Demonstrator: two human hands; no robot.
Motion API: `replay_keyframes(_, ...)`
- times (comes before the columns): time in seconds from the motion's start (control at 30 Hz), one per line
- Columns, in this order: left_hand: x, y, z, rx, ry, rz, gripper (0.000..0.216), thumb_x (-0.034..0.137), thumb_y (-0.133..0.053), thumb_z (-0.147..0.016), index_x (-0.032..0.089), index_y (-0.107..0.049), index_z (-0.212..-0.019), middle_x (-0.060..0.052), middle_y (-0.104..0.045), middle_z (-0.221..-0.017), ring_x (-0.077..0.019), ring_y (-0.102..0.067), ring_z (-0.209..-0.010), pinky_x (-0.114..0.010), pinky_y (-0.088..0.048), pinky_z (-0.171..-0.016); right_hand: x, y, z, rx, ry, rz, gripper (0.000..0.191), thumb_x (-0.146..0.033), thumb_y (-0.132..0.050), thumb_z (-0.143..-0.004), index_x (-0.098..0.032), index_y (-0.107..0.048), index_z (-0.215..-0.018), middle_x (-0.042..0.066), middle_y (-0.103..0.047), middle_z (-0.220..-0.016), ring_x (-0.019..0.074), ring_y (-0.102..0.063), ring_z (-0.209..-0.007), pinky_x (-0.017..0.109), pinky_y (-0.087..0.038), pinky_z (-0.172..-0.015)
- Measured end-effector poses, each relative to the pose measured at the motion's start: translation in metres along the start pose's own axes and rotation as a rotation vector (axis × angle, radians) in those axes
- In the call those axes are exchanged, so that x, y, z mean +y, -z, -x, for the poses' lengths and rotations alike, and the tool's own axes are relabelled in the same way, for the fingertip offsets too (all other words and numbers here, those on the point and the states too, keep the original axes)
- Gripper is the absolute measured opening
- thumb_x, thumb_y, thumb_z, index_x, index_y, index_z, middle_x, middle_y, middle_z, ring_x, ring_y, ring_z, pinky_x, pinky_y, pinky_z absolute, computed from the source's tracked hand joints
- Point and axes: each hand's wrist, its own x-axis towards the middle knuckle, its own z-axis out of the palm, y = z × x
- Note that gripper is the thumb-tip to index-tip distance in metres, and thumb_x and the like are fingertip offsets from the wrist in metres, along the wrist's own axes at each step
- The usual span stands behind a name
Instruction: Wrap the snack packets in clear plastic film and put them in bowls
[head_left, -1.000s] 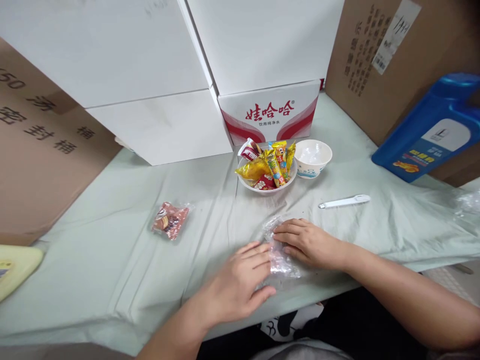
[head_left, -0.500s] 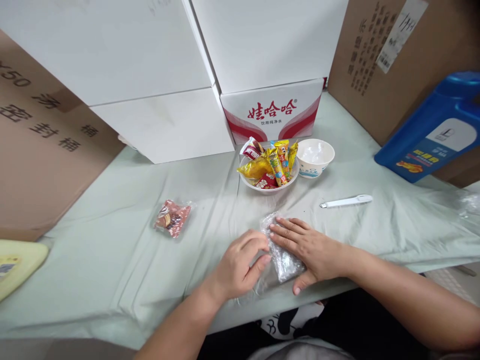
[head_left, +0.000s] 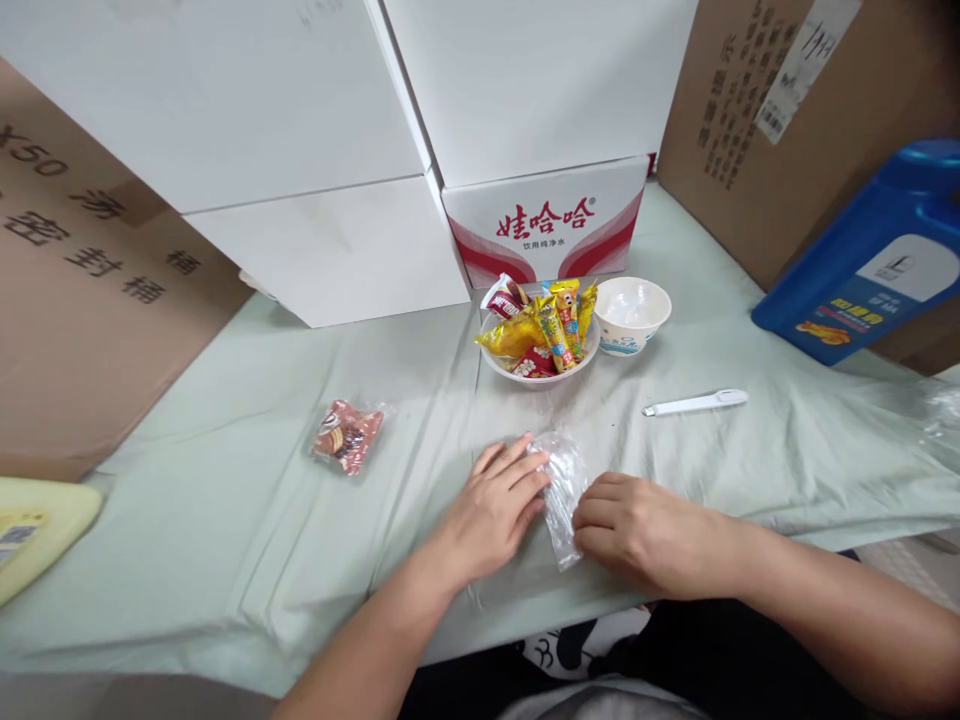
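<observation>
A crinkled clear plastic bag [head_left: 564, 490] lies folded on the cloth between my hands, near the table's front edge. My left hand [head_left: 491, 510] rests at its left side, fingers stretched out and their tips pressing on the plastic. At the right side, my right hand [head_left: 652, 535] has its fingers curled and closed on the bag's edge; the thumb is hidden. Further left lies a small snack in a reddish-brown wrapper [head_left: 347, 437]. A white utility knife [head_left: 696, 402] sits to the right, beyond my right hand.
Behind the bag stands a bowl [head_left: 551, 380] filled with wrapped snacks, touching a white paper bowl [head_left: 632, 318]. White cartons [head_left: 544, 225] form a wall at the back. A blue bottle [head_left: 862, 265] leans at right by a brown carton [head_left: 750, 130]. A yellow container [head_left: 45, 540] is at far left.
My left hand has gone from curled to flat on the bag's left side. The right hand has lifted off the bag's top, and its fingers have curled at the right edge.
</observation>
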Motion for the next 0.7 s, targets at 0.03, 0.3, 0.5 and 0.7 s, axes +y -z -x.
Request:
replay_keyframes(0.03, 0.002, 0.001, 0.000, -0.039, -0.039, 0.023, 0.030, 0.015, -0.045, -0.094, 0.020, -0.059, -0.120, -0.008, -0.058, -0.137, -0.0294, -0.036, -0.142, -0.055, -0.034, -0.110, -0.002, 0.004, 0.002, -0.011, -0.003, -0.058, 0.020, -0.013, -0.044, -0.095, -0.017, -0.062, -0.086, 0.006, -0.065, -0.085, 0.0180, -0.057, -0.081, 0.031, -0.043, -0.078)
replay_keyframes(0.3, 0.007, 0.001, -0.003, -0.132, -0.119, 0.080, 0.029, 0.008, -0.046, -0.089, 0.021, -0.064, -0.108, -0.004, -0.063, -0.131, -0.0258, -0.032, -0.144, -0.050, -0.030, -0.115, 0.031, -0.002, -0.001, 0.251, -0.422, 0.008, 0.022, -0.021, -0.044, -0.098, -0.015, -0.065, -0.098, 0.007, -0.066, -0.086, 0.0159, -0.060, -0.072, 0.027, -0.040, -0.065)
replay_keyframes(0.5, 0.005, 0.002, -0.003, -0.014, -0.156, 0.063, 0.022, 0.013, -0.050, -0.089, 0.020, -0.064, -0.105, -0.006, -0.068, -0.118, -0.0280, -0.044, -0.136, -0.049, -0.039, -0.110, 0.049, -0.028, -0.015, 0.204, -0.497, 0.229, 0.019, -0.024, -0.050, -0.096, -0.016, -0.065, -0.088, 0.005, -0.065, -0.081, 0.0166, -0.061, -0.072, 0.028, -0.036, -0.063)
replay_keyframes(0.7, 0.008, 0.001, 0.000, 0.350, -0.229, 0.067, 0.032, 0.005, -0.050, -0.085, 0.016, -0.060, -0.113, -0.010, -0.067, -0.118, -0.0234, -0.055, -0.124, -0.040, -0.048, -0.100, 0.046, -0.029, -0.016, 0.212, -0.500, 0.258, 0.018, -0.024, -0.050, -0.097, -0.016, -0.063, -0.088, 0.005, -0.065, -0.081, 0.0160, -0.061, -0.072, 0.027, -0.035, -0.062)
